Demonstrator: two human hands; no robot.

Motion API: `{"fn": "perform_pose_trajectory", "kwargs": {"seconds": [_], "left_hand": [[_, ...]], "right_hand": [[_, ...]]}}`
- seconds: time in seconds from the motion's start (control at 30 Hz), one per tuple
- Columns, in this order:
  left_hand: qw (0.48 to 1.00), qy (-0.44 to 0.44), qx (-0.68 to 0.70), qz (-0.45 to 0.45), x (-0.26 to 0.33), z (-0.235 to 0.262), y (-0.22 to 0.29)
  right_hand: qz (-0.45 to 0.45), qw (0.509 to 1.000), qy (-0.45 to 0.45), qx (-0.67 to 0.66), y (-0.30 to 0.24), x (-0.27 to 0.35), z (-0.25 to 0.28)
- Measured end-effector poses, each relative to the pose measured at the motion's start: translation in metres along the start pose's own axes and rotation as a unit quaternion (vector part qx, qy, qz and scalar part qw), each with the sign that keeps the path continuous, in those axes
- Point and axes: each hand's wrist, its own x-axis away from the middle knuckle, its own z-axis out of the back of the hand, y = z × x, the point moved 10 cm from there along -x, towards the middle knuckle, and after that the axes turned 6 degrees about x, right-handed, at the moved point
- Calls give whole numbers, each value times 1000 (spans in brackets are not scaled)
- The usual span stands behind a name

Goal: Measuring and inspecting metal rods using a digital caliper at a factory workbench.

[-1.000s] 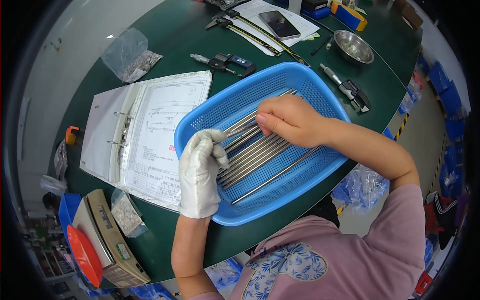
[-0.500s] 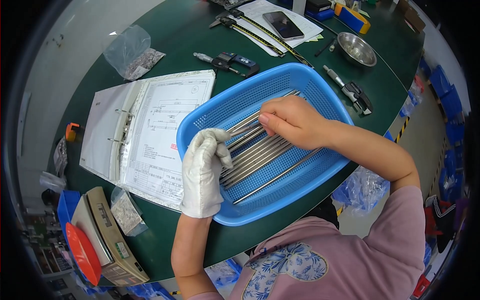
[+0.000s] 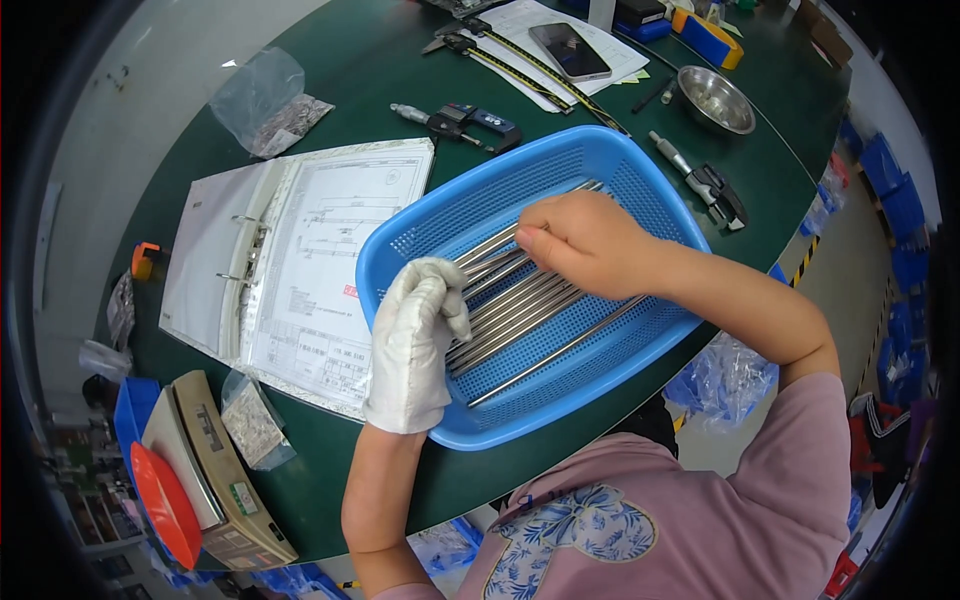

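Note:
A blue perforated plastic basket (image 3: 640, 160) holds several thin metal rods (image 3: 530, 315) lying side by side on a slant. One rod (image 3: 535, 350) lies apart from the bunch, nearer to me. My left hand (image 3: 415, 335), in a white glove, is over the basket's left end with its fingers closed around a rod's end. The bare right hand (image 3: 580, 240) pinches a metal rod (image 3: 492, 266) above the others, thumb against fingers. That rod runs between both hands. Fingers and glove cover its ends.
Left of the basket lies an open ring binder (image 3: 310, 260) with drawings. Beyond it are a micrometer (image 3: 470, 125), calipers (image 3: 520, 65) and a phone (image 3: 570, 50). A second micrometer (image 3: 700, 180) and a metal bowl (image 3: 715, 100) sit to the right. A scale (image 3: 215, 460) stands near left.
Almost nothing differs. My left glove has shifted very slightly to the right, and the whole view has drifted a little. Both hands keep their grip on the rod.

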Motion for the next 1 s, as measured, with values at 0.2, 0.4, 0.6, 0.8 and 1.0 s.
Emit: {"fn": "perform_pose_trajectory", "kwargs": {"seconds": [0.2, 0.4, 0.6, 0.8, 1.0], "left_hand": [[1000, 1, -15, 2, 1, 1, -1], [1000, 0, -14, -8, 2, 3, 0], [1000, -4, -14, -7, 0, -1, 0], [999, 3, -43, -8, -2, 3, -2], [999, 4, -31, -8, 1, 4, -1]], "right_hand": [[-83, 988, -68, -116, 14, 2, -14], [54, 997, 11, 52, -19, 7, -4], [-123, 987, -71, -80, 25, 5, -3], [-216, 970, -84, -68, 63, 36, 10], [-226, 967, -90, -76, 61, 32, 5]]}}
